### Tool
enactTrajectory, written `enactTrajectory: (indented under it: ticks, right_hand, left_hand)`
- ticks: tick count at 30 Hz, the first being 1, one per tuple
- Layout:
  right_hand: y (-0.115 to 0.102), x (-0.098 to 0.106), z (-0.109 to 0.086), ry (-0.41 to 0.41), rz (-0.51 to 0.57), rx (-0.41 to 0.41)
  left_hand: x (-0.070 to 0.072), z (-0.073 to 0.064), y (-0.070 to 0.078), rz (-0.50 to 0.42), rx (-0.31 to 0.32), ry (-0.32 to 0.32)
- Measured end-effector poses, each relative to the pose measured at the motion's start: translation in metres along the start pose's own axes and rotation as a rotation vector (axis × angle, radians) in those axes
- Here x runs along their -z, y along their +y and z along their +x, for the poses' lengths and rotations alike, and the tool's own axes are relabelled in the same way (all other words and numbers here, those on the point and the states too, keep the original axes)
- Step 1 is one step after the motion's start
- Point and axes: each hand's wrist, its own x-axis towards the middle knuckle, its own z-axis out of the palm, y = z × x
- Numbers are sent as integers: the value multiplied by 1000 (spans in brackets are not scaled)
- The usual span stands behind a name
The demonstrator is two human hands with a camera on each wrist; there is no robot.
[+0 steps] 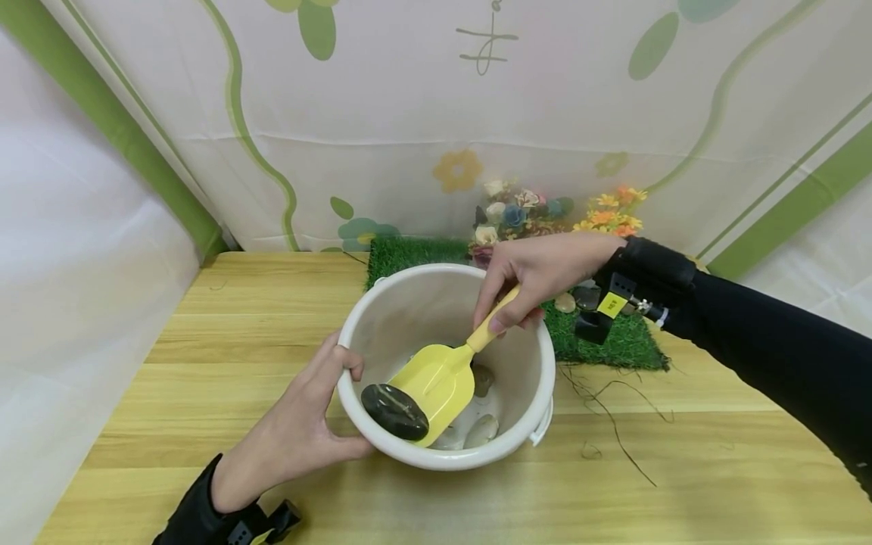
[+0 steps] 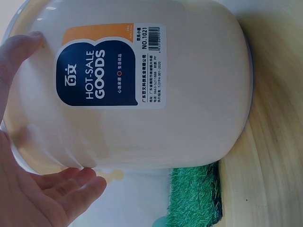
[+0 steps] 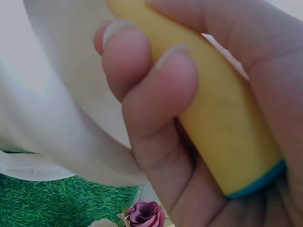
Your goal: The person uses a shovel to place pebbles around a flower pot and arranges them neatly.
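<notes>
A white plastic bucket (image 1: pixel 548 363) stands upright on the wooden table. My left hand (image 1: pixel 300 424) grips its left rim, fingers hooked over the edge and thumb along the outer wall; the left wrist view shows a printed label (image 2: pixel 113 66) on that wall. Inside the bucket, my right hand (image 1: pixel 527 276) holds a yellow toy shovel (image 1: pixel 436 386) by its handle (image 3: pixel 222 118). A large dark stone (image 1: pixel 395 411) lies at the blade's tip, near the front-left rim. Below, a pale stone (image 1: pixel 482 431) and a brownish stone (image 1: pixel 482 378) rest on the bucket floor.
Behind the bucket lies a green artificial turf mat (image 1: pixel 613 344) with artificial flowers (image 1: pixel 514 212) and small stones (image 1: pixel 565 303) on it. Thin dark strands (image 1: pixel 616 428) are scattered on the table (image 1: pixel 238 341) to the right. A printed cloth (image 1: pixel 381 98) hangs at the back.
</notes>
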Motion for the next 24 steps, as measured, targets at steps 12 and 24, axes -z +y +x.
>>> enactTrajectory:
  ticks: [12, 24]
  right_hand:
    - [-6, -1, -4, 2, 8, 12]
    - [-4, -2, -4, 11, 8, 14]
  left_hand:
    - [0, 0, -1, 8, 1, -1]
    - [0, 0, 0, 9, 4, -4]
